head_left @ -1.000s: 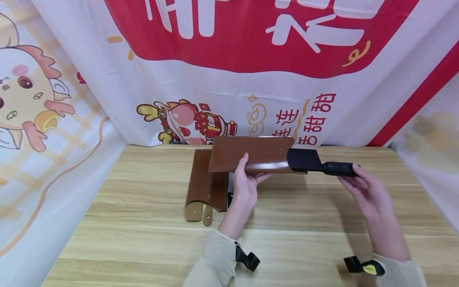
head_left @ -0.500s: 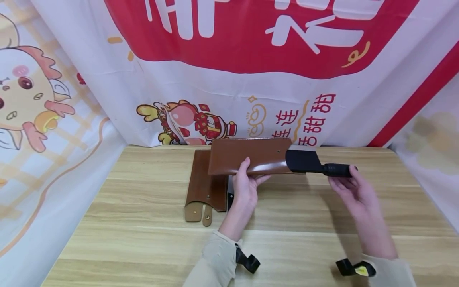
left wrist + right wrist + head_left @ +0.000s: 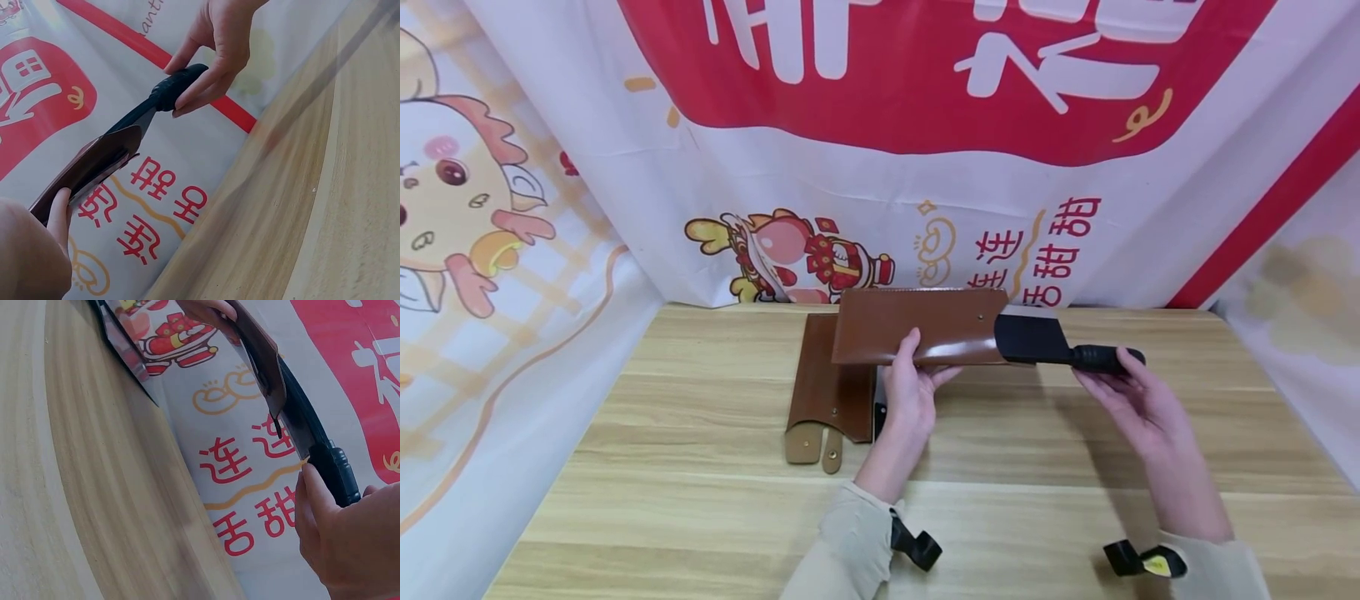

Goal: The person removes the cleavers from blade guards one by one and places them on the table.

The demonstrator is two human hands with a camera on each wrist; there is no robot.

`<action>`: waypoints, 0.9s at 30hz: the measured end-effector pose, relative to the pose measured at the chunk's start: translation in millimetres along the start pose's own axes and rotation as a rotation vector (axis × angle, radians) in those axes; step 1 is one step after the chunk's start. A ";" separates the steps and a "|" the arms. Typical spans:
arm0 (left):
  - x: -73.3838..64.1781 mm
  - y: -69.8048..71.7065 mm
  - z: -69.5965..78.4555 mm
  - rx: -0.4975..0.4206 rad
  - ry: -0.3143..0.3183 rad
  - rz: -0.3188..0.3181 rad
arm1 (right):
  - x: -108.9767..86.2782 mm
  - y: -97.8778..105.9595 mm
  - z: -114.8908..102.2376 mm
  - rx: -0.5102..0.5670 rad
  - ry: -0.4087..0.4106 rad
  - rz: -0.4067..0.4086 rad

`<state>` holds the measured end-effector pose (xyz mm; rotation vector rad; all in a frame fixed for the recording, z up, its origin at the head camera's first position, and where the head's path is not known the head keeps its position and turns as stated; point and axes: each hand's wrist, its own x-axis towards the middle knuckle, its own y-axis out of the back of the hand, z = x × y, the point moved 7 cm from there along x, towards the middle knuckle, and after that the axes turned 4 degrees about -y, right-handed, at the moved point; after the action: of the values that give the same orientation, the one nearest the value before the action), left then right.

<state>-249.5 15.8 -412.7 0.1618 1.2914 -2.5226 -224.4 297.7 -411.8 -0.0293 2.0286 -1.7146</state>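
Observation:
A brown leather knife sheath [image 3: 917, 321] is held level above the table by my left hand [image 3: 912, 392], its thumb on the front face and the other fingers underneath. From the sheath's right end sticks out a cleaver with a black blade [image 3: 1033, 339]; the rest of the blade is inside. My right hand [image 3: 1146, 412] pinches the black cleaver handle [image 3: 1097, 358] near its end, thumb against fingers. In the right wrist view the fingertips touch the handle [image 3: 337, 475] close to the blade.
Behind and left, a second brown sheath [image 3: 823, 383] lies on the wooden table [image 3: 700, 450], with two loose tan straps [image 3: 805, 443] at its near end. A partly hidden knife [image 3: 880, 414] lies beside it. A printed cloth [image 3: 850, 183] hangs at the table's back.
My right hand has moved left, shifting its grip along the cleaver's handle. The sheath and cleaver have drifted slightly left and down. The left hand has kept its grip.

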 end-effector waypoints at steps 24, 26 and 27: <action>-0.2 -6.5 -1.3 0.034 -0.003 -0.024 | -9.6 -5.7 -16.3 -0.083 0.065 -0.046; 0.0 -7.1 -0.8 0.046 -0.018 -0.032 | -10.9 -6.6 -18.8 -0.089 0.070 -0.061; 0.0 -7.0 -0.2 0.045 -0.024 -0.030 | -11.6 -6.7 -20.2 -0.093 0.074 -0.065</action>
<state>-251.8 19.8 -407.4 0.1226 1.2376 -2.5722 -223.6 318.6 -399.5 -0.0634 2.1825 -1.6816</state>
